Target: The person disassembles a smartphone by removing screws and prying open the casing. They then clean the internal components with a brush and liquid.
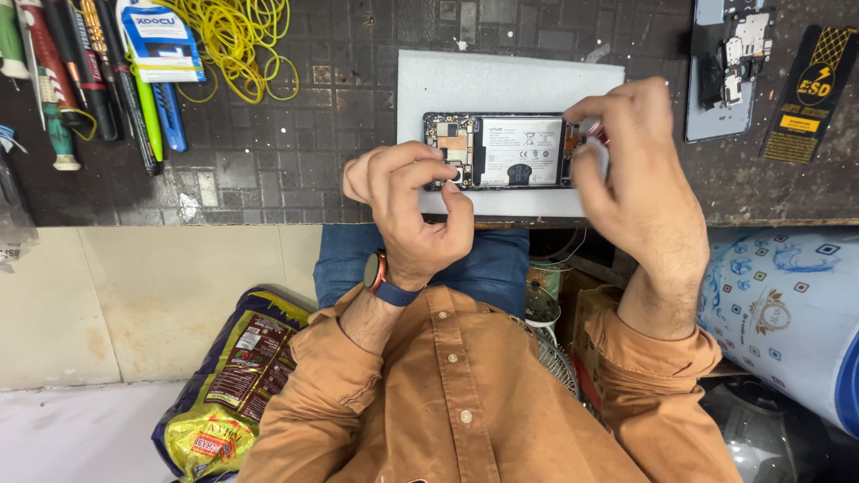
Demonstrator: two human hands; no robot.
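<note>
1. An opened phone (506, 150), back cover off and battery showing, lies on a white foam sheet (501, 80) at upper centre of the frame.
2. The left hand (413, 210) curls over the phone's left end, fingers bent, fingertips pinching its edge.
3. The right hand (640, 179) grips the phone's right end, fingers closed around a small blurred item I cannot identify.
4. Screwdrivers (80, 72) and yellow wire (237, 40) sit upper left.
5. Another dismantled phone (729, 67) lies upper right.
</note>
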